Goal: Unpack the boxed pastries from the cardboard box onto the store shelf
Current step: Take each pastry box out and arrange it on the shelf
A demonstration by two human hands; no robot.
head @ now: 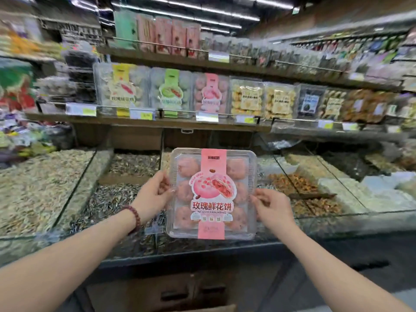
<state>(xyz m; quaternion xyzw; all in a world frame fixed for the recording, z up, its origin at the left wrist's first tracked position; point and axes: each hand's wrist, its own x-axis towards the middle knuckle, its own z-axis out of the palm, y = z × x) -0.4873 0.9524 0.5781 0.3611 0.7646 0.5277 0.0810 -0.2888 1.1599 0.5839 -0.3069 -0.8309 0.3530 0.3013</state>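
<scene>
Head view: left grip (155, 190) and right grip (271, 204) pinch opposite side edges of the pastry box (211, 194), held below the shelf (225, 125); likely light, thin, crushable plastic, best held by its rims.

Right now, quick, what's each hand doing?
Left hand: gripping the left edge of the pink pastry box.
Right hand: gripping the box's right edge.

Left hand (155, 192), right hand (271, 207) grip pink pastry box (211, 194) by sides.
</scene>
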